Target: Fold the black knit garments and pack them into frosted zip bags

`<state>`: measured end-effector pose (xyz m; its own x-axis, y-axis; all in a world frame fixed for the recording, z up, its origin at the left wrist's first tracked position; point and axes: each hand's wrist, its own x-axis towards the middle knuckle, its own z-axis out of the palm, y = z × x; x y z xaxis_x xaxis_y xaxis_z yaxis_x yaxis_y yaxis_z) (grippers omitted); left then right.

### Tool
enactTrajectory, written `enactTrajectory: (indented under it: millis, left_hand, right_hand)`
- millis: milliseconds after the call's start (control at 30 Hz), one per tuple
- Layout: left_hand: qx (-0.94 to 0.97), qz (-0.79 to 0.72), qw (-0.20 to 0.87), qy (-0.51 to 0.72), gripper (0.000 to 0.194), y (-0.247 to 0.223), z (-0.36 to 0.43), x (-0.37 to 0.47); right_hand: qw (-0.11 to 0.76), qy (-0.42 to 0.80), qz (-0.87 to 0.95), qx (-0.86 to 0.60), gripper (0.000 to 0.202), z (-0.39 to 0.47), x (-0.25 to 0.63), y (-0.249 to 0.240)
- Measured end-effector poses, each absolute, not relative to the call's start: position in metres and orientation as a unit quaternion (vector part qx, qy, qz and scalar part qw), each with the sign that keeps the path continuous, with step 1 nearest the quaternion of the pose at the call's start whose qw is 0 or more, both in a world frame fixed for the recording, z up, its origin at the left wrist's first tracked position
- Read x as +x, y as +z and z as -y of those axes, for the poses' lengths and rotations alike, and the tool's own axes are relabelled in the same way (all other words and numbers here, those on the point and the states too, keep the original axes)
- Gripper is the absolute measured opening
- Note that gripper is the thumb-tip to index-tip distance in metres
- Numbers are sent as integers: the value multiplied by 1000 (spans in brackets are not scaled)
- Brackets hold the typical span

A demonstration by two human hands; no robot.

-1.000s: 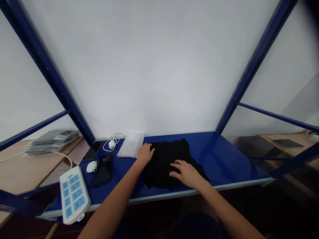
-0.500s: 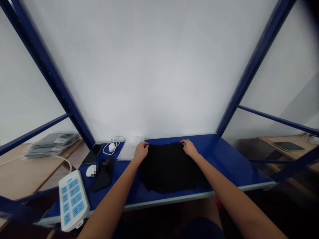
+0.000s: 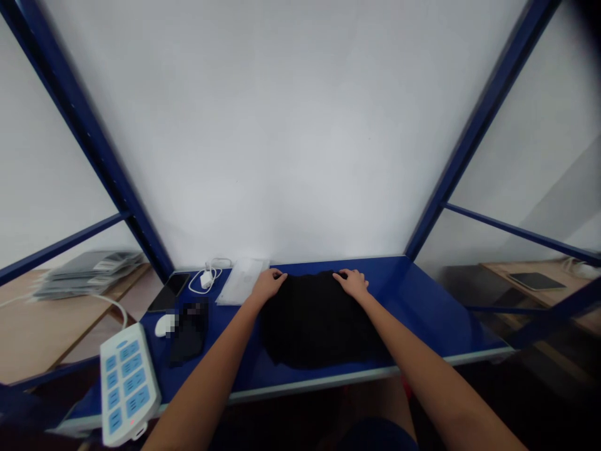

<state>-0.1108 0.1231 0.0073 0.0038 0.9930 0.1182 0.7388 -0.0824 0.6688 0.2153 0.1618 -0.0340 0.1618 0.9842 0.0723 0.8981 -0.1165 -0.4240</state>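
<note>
A piece of black cloth (image 3: 319,326), perhaps a garment, lies spread on the blue tabletop in front of me. My left hand (image 3: 269,284) pinches its far left corner between thumb and fingers. At the far right corner, my right hand (image 3: 353,283) is closed on the cloth's edge with thumb and fingertips. The cloth's near edge is rounded and rests close to the front of the table; my right forearm covers part of its right side.
Left on the blue table (image 3: 422,313) are a white power strip (image 3: 129,382), a white mouse (image 3: 165,325), a dark pouch-like item (image 3: 188,335), a black phone or tablet (image 3: 169,292), a white charger (image 3: 206,279) and clear plastic sleeves (image 3: 243,280). Blue posts (image 3: 469,138) frame the table.
My hands have come slightly closer together along the cloth's far edge, the right one moving left. The view has shifted a little; the cloth lies nearly the same.
</note>
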Motion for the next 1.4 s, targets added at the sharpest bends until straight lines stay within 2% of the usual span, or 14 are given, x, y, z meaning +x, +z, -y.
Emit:
enactTrajectory:
  millis: [133,333,600,733,800,867,933,1033,1400]
  left_hand:
    - [677,-641,235,276,34,8,-128,-111]
    - [679,-633,223,297,26,10,-125,-112]
    - [679,-653,175,288,29,15,-130,-85]
    - [687,-665,92,279,46,15,-100,-73]
    - [724,-639,30,258,49,7,-76,-70]
    - [761,-611,0,217,56,-6,-55,-70]
    - [774,-608,13,176,68,-20,-41,-70]
    - [768,-624,38,142,78,-35,-35,-71]
    - [757,-636,52,145,81,-44,-44,-69]
  right_hand:
    - [203,126,633,-736,53,-171,207,-34]
    - [241,124,638,-721,30,-180,202,-25]
    - [242,98,627,-734,39,-177,214,1]
    - [241,41,668,-702,54,-140,195,-1]
    - [215,16,743,-634,63,-109,192,-15]
    - [158,48,774,-611,75,-79,194,-32]
    - [116,83,778,-612,83,-57,199,-48]
    - [111,91,773,-619,85,-43,202,-58]
    - [113,83,767,-626,86,-51,199,-55]
